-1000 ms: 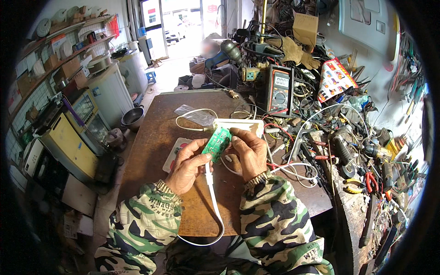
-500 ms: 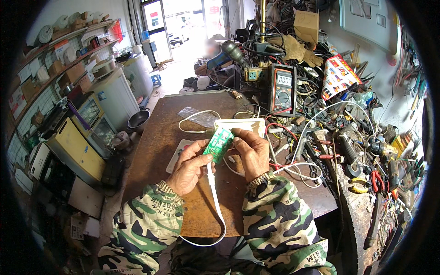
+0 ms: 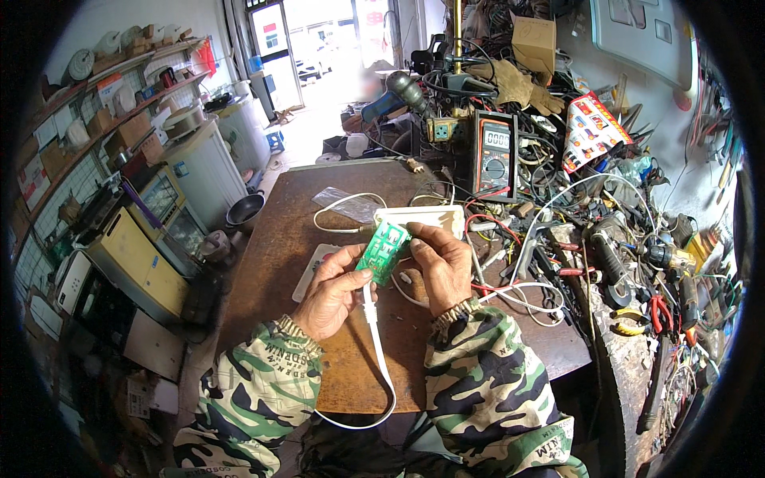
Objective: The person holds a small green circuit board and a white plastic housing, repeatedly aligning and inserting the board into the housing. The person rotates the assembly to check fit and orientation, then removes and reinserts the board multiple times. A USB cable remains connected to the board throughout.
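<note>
A green circuit board (image 3: 383,253) is held up over the brown wooden table, tilted with its soldered side facing me. My left hand (image 3: 333,293) pinches its lower left end between thumb and fingers. At the upper right corner, my right hand (image 3: 443,264) grips the edge with thumb and forefinger. A white cable (image 3: 379,354) hangs from the board's lower end and loops down past the table's front edge. Just behind the board lies an open cream plastic housing (image 3: 422,213). Part of a white flat cover (image 3: 312,271) shows beside my left hand.
A multimeter (image 3: 495,157) with a lit display stands at the table's far right. Tangled wires, red-handled pliers (image 3: 661,314) and many tools crowd the bench on the right. A clear plastic bag (image 3: 348,204) lies on the table (image 3: 279,215). Shelves and cabinets line the left wall.
Both hands still hold the board in nearly the same place. The board's tilt has altered slightly, and the whole view has shifted a little.
</note>
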Tool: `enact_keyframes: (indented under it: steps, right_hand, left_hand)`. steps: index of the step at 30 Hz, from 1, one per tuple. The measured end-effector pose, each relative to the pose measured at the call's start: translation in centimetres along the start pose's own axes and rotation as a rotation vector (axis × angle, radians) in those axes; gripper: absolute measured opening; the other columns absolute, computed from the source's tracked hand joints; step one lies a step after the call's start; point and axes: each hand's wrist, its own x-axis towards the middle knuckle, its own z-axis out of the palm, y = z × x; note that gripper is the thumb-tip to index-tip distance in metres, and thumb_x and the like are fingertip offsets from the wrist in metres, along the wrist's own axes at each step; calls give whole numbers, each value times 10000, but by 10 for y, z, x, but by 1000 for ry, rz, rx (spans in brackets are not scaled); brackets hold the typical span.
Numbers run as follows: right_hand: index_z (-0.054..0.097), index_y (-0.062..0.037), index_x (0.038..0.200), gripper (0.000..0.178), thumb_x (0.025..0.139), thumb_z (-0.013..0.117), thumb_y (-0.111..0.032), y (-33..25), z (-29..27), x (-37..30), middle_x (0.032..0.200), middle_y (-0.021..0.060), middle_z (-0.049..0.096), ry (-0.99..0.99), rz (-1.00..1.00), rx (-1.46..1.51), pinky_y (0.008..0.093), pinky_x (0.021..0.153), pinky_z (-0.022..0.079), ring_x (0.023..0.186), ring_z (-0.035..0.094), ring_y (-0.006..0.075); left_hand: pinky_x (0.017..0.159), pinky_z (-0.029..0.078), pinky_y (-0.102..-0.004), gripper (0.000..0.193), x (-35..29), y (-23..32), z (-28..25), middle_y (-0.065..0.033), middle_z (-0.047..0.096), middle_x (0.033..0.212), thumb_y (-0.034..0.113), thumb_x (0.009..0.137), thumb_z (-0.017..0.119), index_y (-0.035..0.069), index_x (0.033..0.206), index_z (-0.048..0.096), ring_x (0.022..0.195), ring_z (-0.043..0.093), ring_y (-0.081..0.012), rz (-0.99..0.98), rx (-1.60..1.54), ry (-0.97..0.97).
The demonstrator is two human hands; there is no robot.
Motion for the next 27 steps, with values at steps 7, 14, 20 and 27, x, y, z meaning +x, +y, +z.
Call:
enact_keyframes:
  steps: [7,14,20,27]
  right_hand:
    - [643,79,1171,285,907,561,8,-7,2,-2,1013,131,703,-5,20,-28,277,769,540,847,658,155]
    - [658,62,1160,277,907,564,0,-3,0,1,981,106,711,-12,19,-23,272,748,534,830,649,138]
    - [665,66,1146,270,904,568,-1,-2,-1,3,983,115,713,-2,17,-40,287,750,541,834,653,143]
    - [672,70,1135,267,896,575,1,-6,1,2,989,127,716,2,41,-3,290,782,536,863,656,152]
  left_hand:
    - [759,529,-269,361,-2,0,2,-7,626,1098,77,944,607,50,1295,526,918,593,-87,13,7,-3]
    - [771,546,-290,418,-1,-1,1,-27,619,1117,66,942,597,42,1345,491,899,613,-123,12,32,-4]
    - [762,541,-276,407,-1,0,3,-19,620,1109,72,941,604,36,1333,500,912,603,-101,15,37,-2]
    - [767,556,-292,454,0,-2,1,-41,623,1119,60,930,612,23,1362,479,878,622,-127,28,55,3]
